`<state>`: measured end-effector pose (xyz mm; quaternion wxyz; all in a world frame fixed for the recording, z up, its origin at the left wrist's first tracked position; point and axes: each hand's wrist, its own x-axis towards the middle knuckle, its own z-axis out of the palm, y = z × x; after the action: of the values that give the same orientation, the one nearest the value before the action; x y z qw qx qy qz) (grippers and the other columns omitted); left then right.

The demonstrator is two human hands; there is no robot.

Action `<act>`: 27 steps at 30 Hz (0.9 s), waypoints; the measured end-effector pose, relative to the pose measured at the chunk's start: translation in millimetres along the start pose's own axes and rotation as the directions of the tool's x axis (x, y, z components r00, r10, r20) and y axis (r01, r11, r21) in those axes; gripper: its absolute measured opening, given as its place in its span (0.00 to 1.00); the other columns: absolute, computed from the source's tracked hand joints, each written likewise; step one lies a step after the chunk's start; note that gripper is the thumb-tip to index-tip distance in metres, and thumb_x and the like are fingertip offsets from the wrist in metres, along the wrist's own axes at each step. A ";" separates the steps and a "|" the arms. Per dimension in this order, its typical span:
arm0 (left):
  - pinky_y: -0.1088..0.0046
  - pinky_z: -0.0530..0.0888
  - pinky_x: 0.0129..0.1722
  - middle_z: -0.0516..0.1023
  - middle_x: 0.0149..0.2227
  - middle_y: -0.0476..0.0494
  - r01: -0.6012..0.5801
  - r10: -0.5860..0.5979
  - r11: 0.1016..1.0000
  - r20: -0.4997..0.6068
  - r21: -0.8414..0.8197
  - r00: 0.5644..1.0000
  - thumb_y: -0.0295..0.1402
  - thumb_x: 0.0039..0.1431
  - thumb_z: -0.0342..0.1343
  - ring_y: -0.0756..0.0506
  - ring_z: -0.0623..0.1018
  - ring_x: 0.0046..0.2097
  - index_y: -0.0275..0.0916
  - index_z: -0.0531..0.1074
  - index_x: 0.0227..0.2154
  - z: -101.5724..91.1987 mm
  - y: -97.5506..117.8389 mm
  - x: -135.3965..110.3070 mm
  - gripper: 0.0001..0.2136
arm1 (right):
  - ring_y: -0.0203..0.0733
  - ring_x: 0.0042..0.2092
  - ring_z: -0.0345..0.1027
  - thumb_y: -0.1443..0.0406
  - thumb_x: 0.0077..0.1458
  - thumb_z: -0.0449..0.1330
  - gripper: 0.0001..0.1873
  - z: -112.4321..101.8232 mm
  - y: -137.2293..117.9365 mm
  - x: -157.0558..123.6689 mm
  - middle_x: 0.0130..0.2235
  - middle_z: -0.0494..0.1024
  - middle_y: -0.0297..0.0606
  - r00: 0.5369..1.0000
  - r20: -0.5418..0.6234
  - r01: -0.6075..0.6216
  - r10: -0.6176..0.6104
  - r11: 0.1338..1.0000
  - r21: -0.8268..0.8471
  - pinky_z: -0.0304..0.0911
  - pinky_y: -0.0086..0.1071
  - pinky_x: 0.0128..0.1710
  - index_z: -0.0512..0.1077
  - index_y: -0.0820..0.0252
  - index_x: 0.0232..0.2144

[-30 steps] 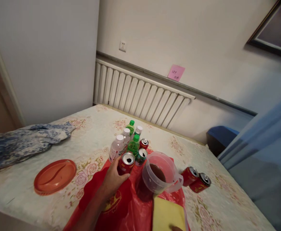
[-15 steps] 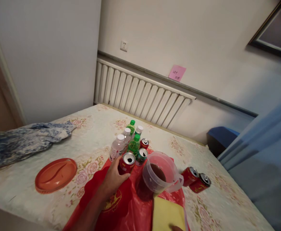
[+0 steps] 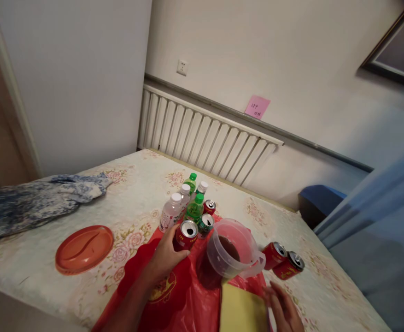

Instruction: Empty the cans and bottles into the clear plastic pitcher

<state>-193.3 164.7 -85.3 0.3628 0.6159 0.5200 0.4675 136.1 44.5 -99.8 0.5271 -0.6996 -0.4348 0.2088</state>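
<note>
My left hand (image 3: 169, 253) is wrapped round an opened red drink can (image 3: 187, 236), which stands upright on the red plastic sheet (image 3: 202, 304). Beside the can is a clear plastic pitcher (image 3: 222, 265) with dark brown liquid in it. A flat yellow square thing (image 3: 243, 309) lies in front of the pitcher; its kind is unclear. At its right edge is my right hand (image 3: 283, 309), fingers loosely extended and partly cut off by the frame. A green can (image 3: 206, 225) and a green-capped bottle (image 3: 195, 210) stand just behind the held can.
Several bottles, among them a white-capped one (image 3: 170, 214), cluster with another red can (image 3: 209, 207) at the back. Two red cans (image 3: 273, 255) stand right of the pitcher. An orange lid (image 3: 84, 249) and a blue patterned cloth (image 3: 43, 200) lie on the left of the flowered tablecloth (image 3: 129, 184).
My right hand has come up from the bottom edge to the right side of the yellow square thing. My left hand still holds the red can in place.
</note>
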 end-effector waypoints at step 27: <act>0.68 0.65 0.58 0.72 0.58 0.48 0.025 -0.025 1.000 -0.004 0.018 1.000 0.29 0.42 0.58 0.41 0.70 0.59 0.48 0.60 0.55 -16.6 4.2 -7.1 0.33 | 0.32 0.21 0.41 0.57 0.53 0.61 0.22 73.5 -96.1 34.2 0.18 0.50 0.23 0.956 0.283 -0.131 -0.077 0.752 0.646 0.47 0.29 0.21 0.55 0.56 0.16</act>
<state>-208.1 156.3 -77.8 0.3622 0.6118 0.5323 0.4595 61.9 120.0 -32.0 0.6661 -0.4365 -0.3959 0.4571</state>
